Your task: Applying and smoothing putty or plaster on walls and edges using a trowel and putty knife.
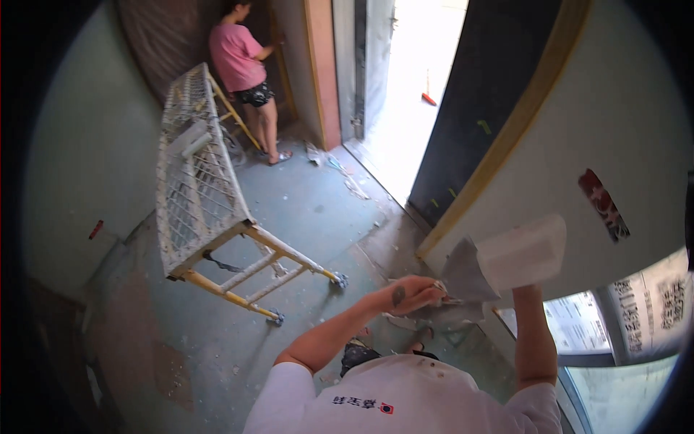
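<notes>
My left hand (418,294) is closed around the handle of a putty knife (471,273) with a grey, fan-shaped blade. The blade meets the lower left edge of a pale, putty-smeared plastering trowel (526,254). At the end of my raised right forearm, my right hand (527,295) is mostly hidden behind that trowel, which it carries; its fingers do not show. Both tools are in front of my chest, near the pale wall (622,145) on the right.
A putty-splashed work platform (195,181) with yellow legs stands at left. Beyond it, a person in a pink top (238,58) faces a wooden frame. Scraps (336,165) lie by the bright open doorway (405,79). Printed sheets (650,307) cover part of the window at lower right.
</notes>
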### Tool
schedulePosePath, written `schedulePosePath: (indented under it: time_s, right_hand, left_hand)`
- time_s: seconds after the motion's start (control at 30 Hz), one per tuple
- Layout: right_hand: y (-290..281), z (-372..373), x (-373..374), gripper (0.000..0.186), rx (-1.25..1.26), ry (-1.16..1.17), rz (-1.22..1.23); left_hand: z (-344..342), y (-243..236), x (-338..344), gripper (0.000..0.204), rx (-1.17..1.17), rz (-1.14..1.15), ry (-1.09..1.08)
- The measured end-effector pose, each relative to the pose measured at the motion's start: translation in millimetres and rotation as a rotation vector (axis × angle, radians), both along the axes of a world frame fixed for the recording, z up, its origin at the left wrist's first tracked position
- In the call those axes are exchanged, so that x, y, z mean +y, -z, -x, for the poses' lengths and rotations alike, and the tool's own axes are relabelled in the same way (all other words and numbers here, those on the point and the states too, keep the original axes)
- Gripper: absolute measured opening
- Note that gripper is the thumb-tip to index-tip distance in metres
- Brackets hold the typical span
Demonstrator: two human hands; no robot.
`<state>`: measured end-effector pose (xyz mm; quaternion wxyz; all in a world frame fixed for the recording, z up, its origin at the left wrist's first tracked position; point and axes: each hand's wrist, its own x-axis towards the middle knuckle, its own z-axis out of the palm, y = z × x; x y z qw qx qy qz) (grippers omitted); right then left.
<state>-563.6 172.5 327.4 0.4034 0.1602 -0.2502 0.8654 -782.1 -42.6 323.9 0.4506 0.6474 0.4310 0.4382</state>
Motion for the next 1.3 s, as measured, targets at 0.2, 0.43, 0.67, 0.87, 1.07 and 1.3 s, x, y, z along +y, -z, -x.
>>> schedulePosePath:
  time_s: [0.2, 0.43, 0.67, 0.87, 1.07, 1.3]
  right_hand:
    - [-1, -2, -10, 0.059, -0.522, 0.296, -0.365]
    - [-19, 30, -3, 0.069, -0.632, 0.184, -0.617]
    - [-88, 76, -59, 0.036, -0.656, 0.317, -0.712]
    - [-144, 96, -77, 0.027, -0.678, 0.238, -1.067]
    - [-148, 103, -84, 0.031, -0.791, 0.195, -1.179]
    - [-182, 105, -43, 0.018, -1.314, 1.129, -1.500]
  left_hand:
    - [0, 2, -23, 0.048, -0.107, -0.019, -0.068]
    - [14, 13, -21, 0.049, -0.099, -0.030, -0.076]
    - [19, -10, -29, 0.043, -0.205, -0.190, -0.105]
    - [21, -18, -44, 0.042, -0.227, -0.217, -0.122]
    - [24, -20, -50, 0.041, -0.217, -0.357, -0.124]
    - [46, -25, -61, 0.040, -0.278, -0.253, -0.242]
